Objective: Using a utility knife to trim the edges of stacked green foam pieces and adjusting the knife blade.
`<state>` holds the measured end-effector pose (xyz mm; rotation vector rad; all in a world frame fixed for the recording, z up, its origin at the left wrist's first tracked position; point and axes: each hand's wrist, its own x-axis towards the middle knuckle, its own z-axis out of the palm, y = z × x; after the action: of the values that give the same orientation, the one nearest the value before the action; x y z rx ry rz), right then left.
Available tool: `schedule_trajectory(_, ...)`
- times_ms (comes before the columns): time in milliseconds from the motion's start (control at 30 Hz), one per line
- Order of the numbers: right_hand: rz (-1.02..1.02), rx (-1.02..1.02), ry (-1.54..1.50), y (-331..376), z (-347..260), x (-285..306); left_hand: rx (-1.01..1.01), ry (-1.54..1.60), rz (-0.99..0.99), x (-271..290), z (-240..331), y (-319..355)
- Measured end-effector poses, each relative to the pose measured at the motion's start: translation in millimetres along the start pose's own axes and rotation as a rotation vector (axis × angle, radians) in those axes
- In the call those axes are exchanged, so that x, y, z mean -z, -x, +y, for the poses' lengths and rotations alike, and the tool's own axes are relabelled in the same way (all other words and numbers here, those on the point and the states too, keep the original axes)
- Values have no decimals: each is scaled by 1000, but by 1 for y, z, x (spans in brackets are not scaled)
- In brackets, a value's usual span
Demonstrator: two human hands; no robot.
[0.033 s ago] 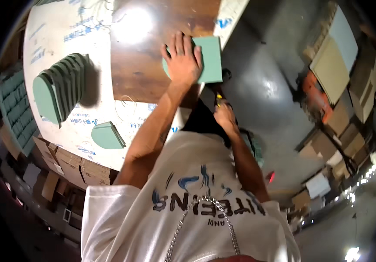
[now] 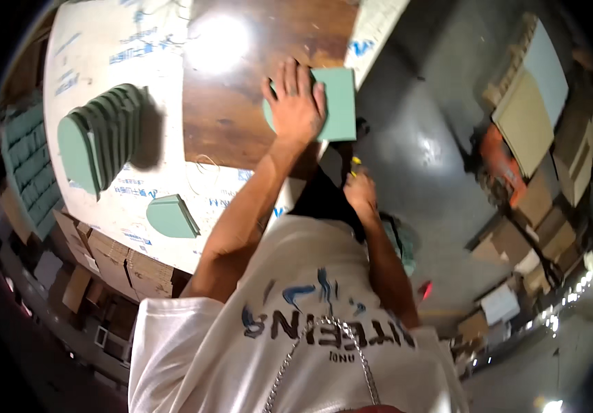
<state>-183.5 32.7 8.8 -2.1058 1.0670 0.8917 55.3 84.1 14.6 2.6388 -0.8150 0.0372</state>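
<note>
A pale green panel [image 2: 340,103], with one straight end and a rounded end, lies on the brown board at the table's right edge. My left hand [image 2: 298,110] rests flat on it, fingers spread. Its straight end juts a little past the table edge. Below that overhang, beside the table, my right hand [image 2: 360,191] is closed around a dark tool with a yellow part [image 2: 356,164]; its kind I cannot make out. Farther left stands a row of similar green panels [image 2: 103,138] on edge. Nearer me, a small stack of green pieces [image 2: 172,217] lies on the table.
The brown wooden board [image 2: 220,131] covers part of the white printed tabletop [image 2: 114,213]. A thin loop of cord [image 2: 203,168] lies near it. Cardboard boxes [image 2: 110,255] stand at the lower left. Across the floor on the right are an orange machine [image 2: 503,165], boards and more cartons.
The whole view has shifted slightly, so everything sits a little lower and to the right. Both hands keep their places relative to the green panel.
</note>
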Motion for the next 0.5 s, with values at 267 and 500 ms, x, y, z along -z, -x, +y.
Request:
schedule_trajectory(267, 297, -31, -1256, 7, 16, 62, 0, 19, -39, 10, 8, 12)
schedule_trajectory(500, 160, 137, -1578, 41, -6, 116, -8, 160, -209, 32, 60, 33)
